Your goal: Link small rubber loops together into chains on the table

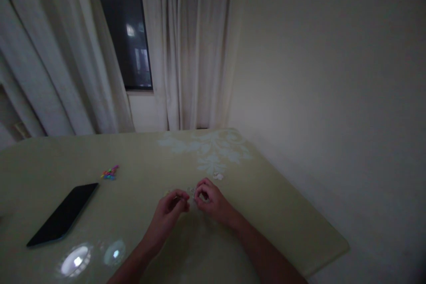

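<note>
Close together over the middle of the table are my two hands. Thumb and fingers of my left hand come together in a pinch; anything between them is too small to name. My right hand is also pinched, its index finger and thumb forming a ring, with what it holds not clear. Between and just behind the fingertips, small shiny bits show, too tiny to identify. A small whitish item lies just beyond my right hand.
A black tablet-like slab lies at the left. Behind it sits a small pile of bright coloured pieces. A wall runs along the table's right side, and curtains hang behind the far edge. Lamp reflections shine at the front left.
</note>
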`<action>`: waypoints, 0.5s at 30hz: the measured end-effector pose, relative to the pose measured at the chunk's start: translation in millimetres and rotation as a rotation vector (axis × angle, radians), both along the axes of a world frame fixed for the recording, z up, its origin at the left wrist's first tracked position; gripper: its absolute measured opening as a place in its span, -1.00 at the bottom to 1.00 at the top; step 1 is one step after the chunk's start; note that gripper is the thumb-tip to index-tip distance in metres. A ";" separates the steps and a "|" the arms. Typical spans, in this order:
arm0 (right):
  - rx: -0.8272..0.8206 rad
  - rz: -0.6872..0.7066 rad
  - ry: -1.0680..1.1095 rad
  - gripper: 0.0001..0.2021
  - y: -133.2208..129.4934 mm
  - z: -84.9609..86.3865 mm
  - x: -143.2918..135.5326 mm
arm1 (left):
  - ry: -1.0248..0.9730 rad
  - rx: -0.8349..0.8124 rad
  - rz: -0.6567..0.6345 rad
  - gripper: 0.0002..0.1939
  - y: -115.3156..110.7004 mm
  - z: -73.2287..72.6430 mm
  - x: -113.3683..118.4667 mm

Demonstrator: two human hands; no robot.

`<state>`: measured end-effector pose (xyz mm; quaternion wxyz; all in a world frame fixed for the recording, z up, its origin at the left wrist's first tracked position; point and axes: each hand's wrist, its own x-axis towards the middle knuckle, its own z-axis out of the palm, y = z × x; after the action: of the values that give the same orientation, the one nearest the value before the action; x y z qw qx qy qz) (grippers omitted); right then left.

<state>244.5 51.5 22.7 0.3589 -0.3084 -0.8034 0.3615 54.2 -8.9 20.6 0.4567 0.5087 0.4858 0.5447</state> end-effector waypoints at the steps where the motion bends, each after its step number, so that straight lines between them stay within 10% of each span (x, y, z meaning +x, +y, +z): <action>1: -0.005 -0.006 0.019 -0.96 -0.1 -0.1 -0.8 | -0.015 -0.001 -0.005 -0.71 0.1 -0.7 1.8; 15: -0.010 0.034 0.044 -0.97 -4.3 -0.8 -1.8 | -0.157 -0.048 -0.059 -0.63 -2.9 0.4 11.5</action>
<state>242.7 47.2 21.9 0.3688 -0.2883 -0.7986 0.3783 65.7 -11.8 21.0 0.5214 0.4671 0.4463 0.5575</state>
